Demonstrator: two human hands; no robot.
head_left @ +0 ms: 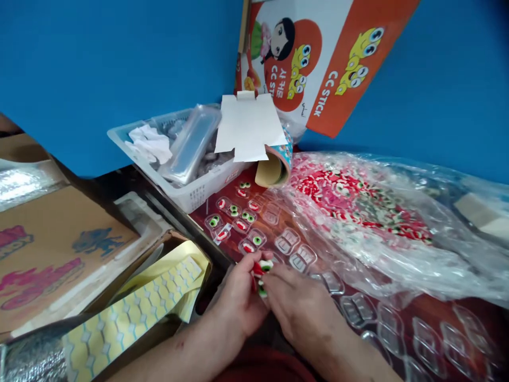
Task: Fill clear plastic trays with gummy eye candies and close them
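Observation:
My left hand (238, 300) is closed around a few small red, white and green candy pieces (262, 271), held just above the near end of a clear blister tray (302, 257). My right hand (300, 305) meets it from the right, its fingers pinched against the same candy pieces. The tray lies on a dark red surface; some of its far pockets hold candies (238, 215), while the pockets closest to my hands look unfilled.
A large clear plastic bag of loose red and white candies (358, 204) spreads on the right. A white basket (186, 196) with plastic trays and paper stands behind. Yellow sticker sheets (131, 313) and cardboard boxes (51, 249) lie left. An orange printed carton (338, 63) leans against the blue wall.

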